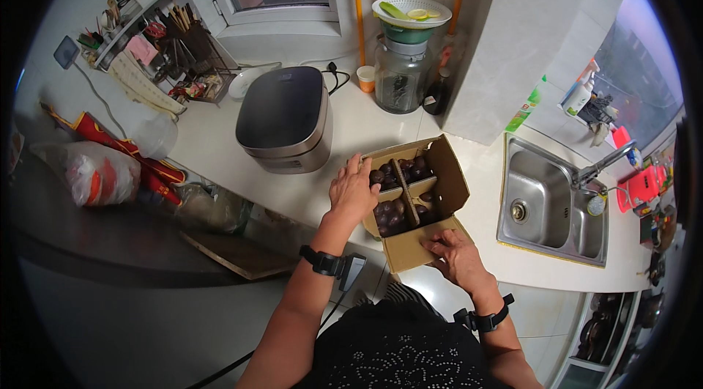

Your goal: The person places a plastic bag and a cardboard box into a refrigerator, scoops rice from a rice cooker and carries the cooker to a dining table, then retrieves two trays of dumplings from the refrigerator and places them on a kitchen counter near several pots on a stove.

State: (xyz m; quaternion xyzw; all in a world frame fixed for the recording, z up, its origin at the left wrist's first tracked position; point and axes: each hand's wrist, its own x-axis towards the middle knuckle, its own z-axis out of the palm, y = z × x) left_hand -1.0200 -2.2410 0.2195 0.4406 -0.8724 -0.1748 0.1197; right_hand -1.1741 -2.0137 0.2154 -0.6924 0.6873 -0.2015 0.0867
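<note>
An opened cardboard box [453, 183] stands at the front edge of the white countertop, split by a cardboard divider [407, 196] into compartments. Dark purple round fruits [391, 217] lie in them, fewer in the near right compartment. My left hand [354, 188] rests over the box's left rim, its fingertips by the far left compartment. With thumb and fingers, my right hand [453, 257] pinches the near flap [409, 249], which is folded outward over the counter's edge. Part of the left side of the box is hidden behind my left hand.
A rice cooker [285, 120] stands left of the box. Behind are a large glass jar [402, 78] under a white strainer [412, 9], a paper cup [366, 79] and a dark bottle [438, 93]. A steel double sink [538, 191] is at right, a utensil rack [192, 48] at far left.
</note>
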